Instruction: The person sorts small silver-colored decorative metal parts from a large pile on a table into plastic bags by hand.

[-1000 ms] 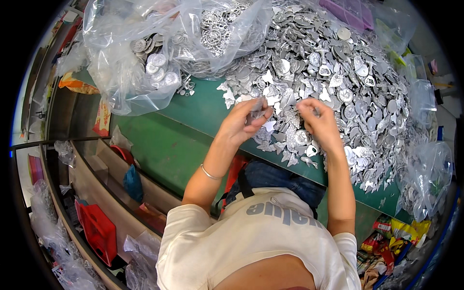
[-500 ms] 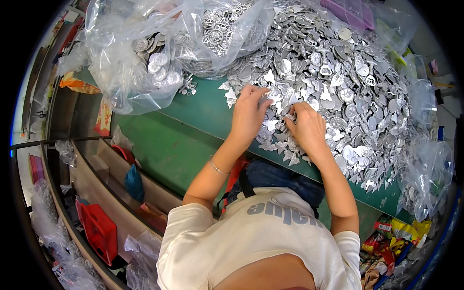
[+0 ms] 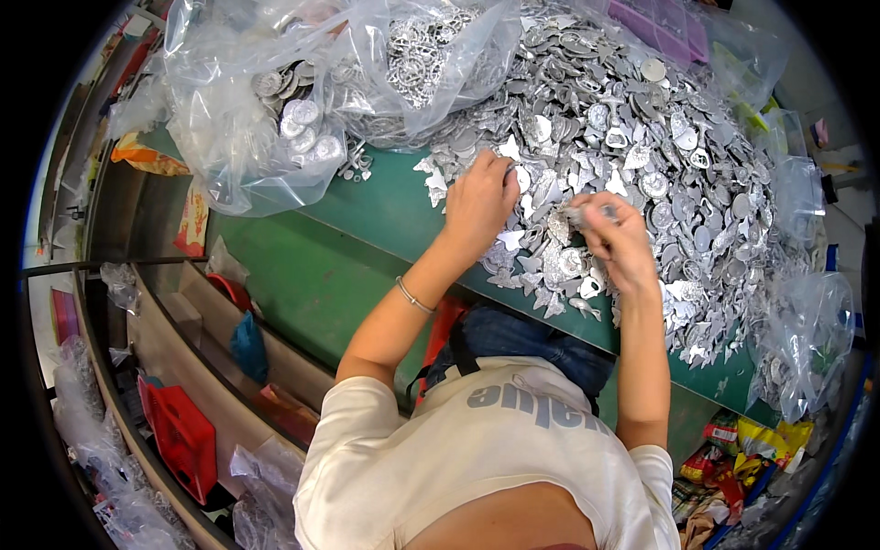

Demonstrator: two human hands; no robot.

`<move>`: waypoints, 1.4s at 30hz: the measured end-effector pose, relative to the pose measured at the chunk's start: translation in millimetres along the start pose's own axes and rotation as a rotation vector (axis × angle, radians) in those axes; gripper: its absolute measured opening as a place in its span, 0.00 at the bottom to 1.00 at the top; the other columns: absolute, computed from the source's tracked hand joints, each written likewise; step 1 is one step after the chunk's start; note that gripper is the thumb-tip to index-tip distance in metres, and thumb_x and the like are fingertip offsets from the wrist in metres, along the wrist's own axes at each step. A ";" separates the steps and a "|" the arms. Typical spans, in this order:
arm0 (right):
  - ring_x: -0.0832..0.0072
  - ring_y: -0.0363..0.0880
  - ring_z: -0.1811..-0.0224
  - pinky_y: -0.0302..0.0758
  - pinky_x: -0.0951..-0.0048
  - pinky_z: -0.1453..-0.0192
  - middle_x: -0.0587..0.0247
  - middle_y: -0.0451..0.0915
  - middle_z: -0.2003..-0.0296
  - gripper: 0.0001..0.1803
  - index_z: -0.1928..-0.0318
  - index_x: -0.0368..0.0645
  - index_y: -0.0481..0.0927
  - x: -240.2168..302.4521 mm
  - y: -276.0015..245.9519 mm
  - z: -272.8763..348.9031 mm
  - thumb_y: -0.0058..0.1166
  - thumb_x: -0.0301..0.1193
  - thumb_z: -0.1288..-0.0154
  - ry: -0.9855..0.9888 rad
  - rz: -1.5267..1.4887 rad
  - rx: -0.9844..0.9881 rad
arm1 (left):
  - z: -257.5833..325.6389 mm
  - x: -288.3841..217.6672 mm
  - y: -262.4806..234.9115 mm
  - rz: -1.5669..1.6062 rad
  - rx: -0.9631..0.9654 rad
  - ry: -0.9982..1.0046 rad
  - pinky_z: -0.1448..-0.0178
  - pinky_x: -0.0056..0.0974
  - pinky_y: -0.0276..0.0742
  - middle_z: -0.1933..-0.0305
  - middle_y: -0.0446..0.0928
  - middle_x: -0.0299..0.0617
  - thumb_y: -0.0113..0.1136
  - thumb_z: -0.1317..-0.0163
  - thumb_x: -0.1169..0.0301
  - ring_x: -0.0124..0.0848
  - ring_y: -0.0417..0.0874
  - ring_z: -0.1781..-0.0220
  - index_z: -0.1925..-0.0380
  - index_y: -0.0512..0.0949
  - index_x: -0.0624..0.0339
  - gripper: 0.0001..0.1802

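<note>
A broad heap of small silver-grey metal charms (image 3: 697,215), among them discs, ovals and butterfly shapes, spreads over the green table (image 3: 390,206). At the heap's near left edge is my left hand (image 3: 478,206), its fingers curled and pinched. A bit of a small grey charm shows at its fingertips; the rest is hidden. Over the heap's near part, my right hand (image 3: 623,240) is closed, with a grey metal charm (image 3: 577,216) poking out between thumb and fingers. Motion blurs that charm, so its shape is unclear.
Clear plastic bags (image 3: 243,151) of round medallions and ring-like pieces stand at the back left. A purple tray (image 3: 660,32) is behind the heap. More plastic film (image 3: 811,339) lies at the right. A red plastic bin (image 3: 183,440) sits among shelves at lower left.
My right hand has moved right and lifted from the heap, with a charm in its fingers. My left hand has shifted slightly and its fingers have curled in. Pieces near the front edge have shifted.
</note>
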State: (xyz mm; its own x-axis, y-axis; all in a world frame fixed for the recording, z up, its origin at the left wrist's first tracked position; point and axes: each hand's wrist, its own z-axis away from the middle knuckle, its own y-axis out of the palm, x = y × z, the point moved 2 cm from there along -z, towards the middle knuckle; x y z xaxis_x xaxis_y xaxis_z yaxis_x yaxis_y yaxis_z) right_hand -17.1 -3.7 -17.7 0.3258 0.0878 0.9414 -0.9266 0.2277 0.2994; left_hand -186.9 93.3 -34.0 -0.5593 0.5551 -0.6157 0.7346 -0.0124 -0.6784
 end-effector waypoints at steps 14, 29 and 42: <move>0.86 0.63 0.82 0.55 0.90 0.89 0.54 0.73 0.56 0.17 0.48 0.33 0.66 16.4 6.4 -3.6 0.43 0.22 0.39 0.315 -1.253 -0.103 | 14.4 25.4 -16.7 1.764 0.162 -0.947 0.83 0.21 0.62 0.66 0.73 0.48 0.50 0.38 0.67 0.27 0.72 0.71 0.72 0.70 0.64 0.10; 0.59 0.80 0.75 0.75 0.65 0.77 0.54 0.75 0.72 0.07 0.71 0.39 0.75 7.5 36.2 -4.5 0.53 0.20 0.56 -0.346 1.856 -0.043 | 38.6 -5.8 -21.6 0.690 0.223 -0.348 0.72 0.30 0.69 0.73 0.77 0.37 0.61 0.46 0.73 0.25 0.74 0.74 0.66 0.80 0.65 0.08; 0.74 0.65 0.84 0.58 0.81 0.88 0.55 0.76 0.66 0.08 0.69 0.39 0.72 18.4 -13.1 -3.6 0.45 0.31 0.40 -0.021 -0.510 -0.073 | 46.4 -19.7 -16.8 0.706 0.244 -0.261 0.65 0.29 0.72 0.70 0.79 0.41 0.61 0.47 0.75 0.24 0.76 0.71 0.69 0.79 0.66 0.06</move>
State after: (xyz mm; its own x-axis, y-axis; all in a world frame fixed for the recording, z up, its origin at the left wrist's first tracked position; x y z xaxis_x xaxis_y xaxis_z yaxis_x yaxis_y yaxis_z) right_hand 1.7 -1.6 -4.9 0.7280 -0.0712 0.6818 -0.6352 0.3040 0.7100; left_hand -206.1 44.0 -29.1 -0.0866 0.1359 -0.9869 0.8613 -0.4877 -0.1427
